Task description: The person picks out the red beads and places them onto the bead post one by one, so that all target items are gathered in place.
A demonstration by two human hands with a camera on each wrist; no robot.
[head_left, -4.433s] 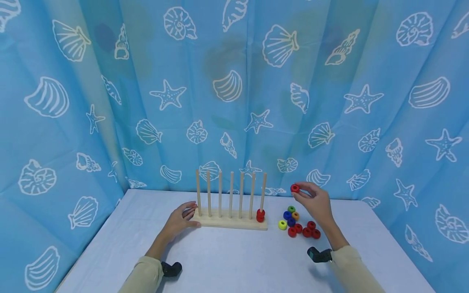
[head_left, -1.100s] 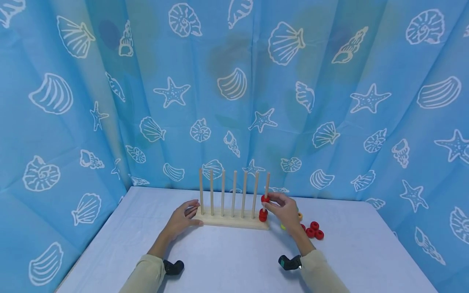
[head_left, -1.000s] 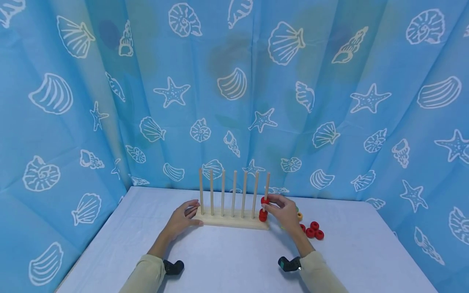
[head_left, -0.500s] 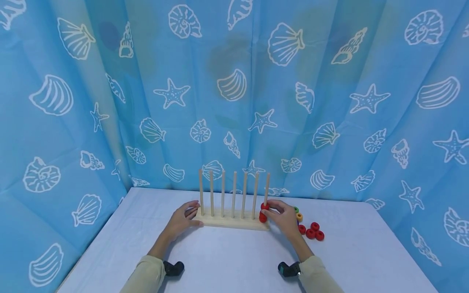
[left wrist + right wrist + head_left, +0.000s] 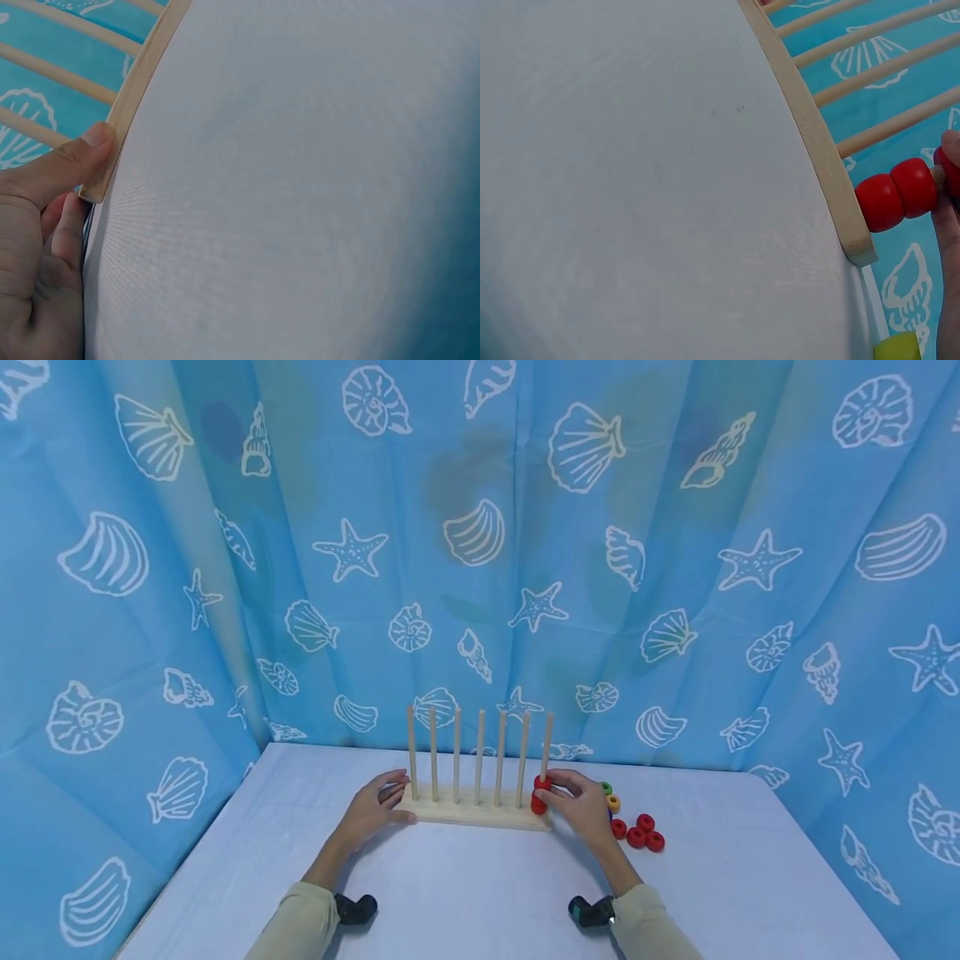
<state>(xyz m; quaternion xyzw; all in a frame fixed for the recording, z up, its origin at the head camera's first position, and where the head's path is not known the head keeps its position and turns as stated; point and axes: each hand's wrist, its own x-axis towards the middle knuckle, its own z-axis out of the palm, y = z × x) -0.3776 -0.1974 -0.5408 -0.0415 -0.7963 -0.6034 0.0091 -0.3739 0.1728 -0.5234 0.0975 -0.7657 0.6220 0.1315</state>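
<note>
A wooden peg rack (image 5: 472,815) with several upright pegs stands on the white table. My left hand (image 5: 369,810) grips the rack's left end, its thumb (image 5: 96,142) pressed on the front of the base and fingers behind. At the opposite end, my right hand (image 5: 583,803) pinches a red bead (image 5: 542,782) threaded on the rightmost peg. Below it, two red beads (image 5: 892,196) sit stacked against the base; in the right wrist view a short bit of bare peg shows between them and the held one. The other pegs carry no beads.
Right of my right hand lie loose beads: several red ones (image 5: 636,837), an orange one (image 5: 613,803) and a green one (image 5: 605,788), partly covered by the hand. A yellow-green bead (image 5: 898,346) shows in the right wrist view. A blue shell-print curtain (image 5: 480,568) hangs behind the table.
My right hand has brought the red bead leftward from above the loose beads onto the rightmost peg and slid it down. Over the last half second it has hardly moved. The left hand keeps its grip.
</note>
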